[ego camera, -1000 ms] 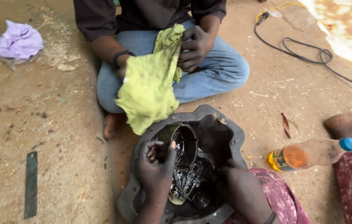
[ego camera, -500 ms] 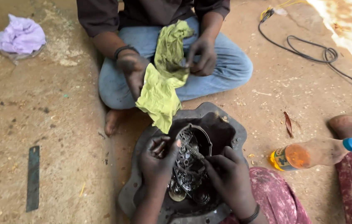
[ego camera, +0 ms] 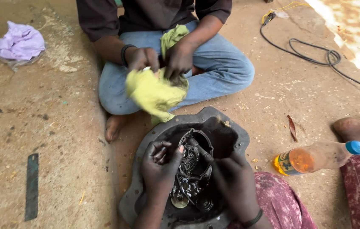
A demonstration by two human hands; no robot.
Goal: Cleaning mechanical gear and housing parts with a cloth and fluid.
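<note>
Head view: the concrete floor (ego camera: 40, 127) carries every item in the scene. Largest is a second person seated cross-legged at the top, in blue jeans (ego camera: 218, 68), both of that person's hands working a yellow-green rag (ego camera: 154, 91). Next in size is the dark metal housing (ego camera: 142, 186), a round, flanged casting lying open side up on the floor directly in front of the wearer, between the wearer's knees and the seated person's feet. Inside it sits the gear assembly (ego camera: 190, 163), a greasy cluster of rings and small gears, roughly central in the cavity. The left hand (ego camera: 159, 163) rests on the left side of the assembly, fingers (ego camera: 163, 150) curled and loosely spread, thumb tip touching the ring; whether anything is pinched cannot be determined. The right hand (ego camera: 233, 180) sits at the right side of the assembly, fingers closed around a thin dark tool (ego camera: 199, 148) whose tip points up-left into the ring. A plastic bottle (ego camera: 315, 157) with orange liquid and a blue cap lies on its side to the right of the housing. A lilac cloth (ego camera: 19, 42) lies at upper left, a black cable (ego camera: 311, 55) at upper right, and a flat dark strip (ego camera: 31, 186) at lower left.
</note>
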